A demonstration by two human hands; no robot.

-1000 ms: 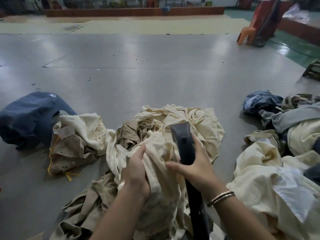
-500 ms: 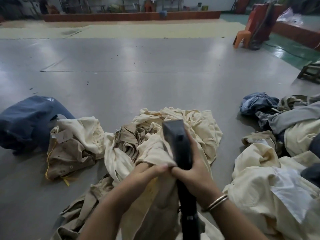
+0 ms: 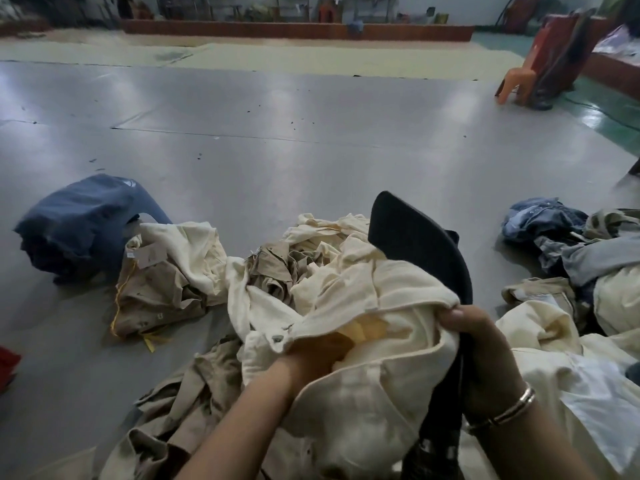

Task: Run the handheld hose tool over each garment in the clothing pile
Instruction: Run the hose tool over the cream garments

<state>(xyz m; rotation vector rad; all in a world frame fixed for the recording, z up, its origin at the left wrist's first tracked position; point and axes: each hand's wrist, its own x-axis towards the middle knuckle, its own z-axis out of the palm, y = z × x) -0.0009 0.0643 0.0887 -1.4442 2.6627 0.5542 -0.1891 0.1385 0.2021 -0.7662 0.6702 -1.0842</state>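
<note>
A pile of cream and tan garments [image 3: 277,271] lies on the grey floor in front of me. My right hand [image 3: 485,351] grips the black hose tool [image 3: 422,251], whose wide flat nozzle rises above the cloth while its hose runs down between my arms. A cream garment [image 3: 363,306] is draped over the tool and both hands. My left hand [image 3: 311,358] is tucked inside a fold of that garment and grips the cloth; its fingers are mostly hidden.
A dark blue garment [image 3: 83,223] lies at left beside a tan and cream one [image 3: 166,282]. More cream, grey and denim clothes [image 3: 571,271] are heaped at right. An orange plastic chair [image 3: 519,81] stands far right on the open grey floor [image 3: 311,140].
The cream garment has been pulled up and over the tool and both hands. My left hand went from on top of the cloth to inside a fold. The nozzle tilted up to the right.
</note>
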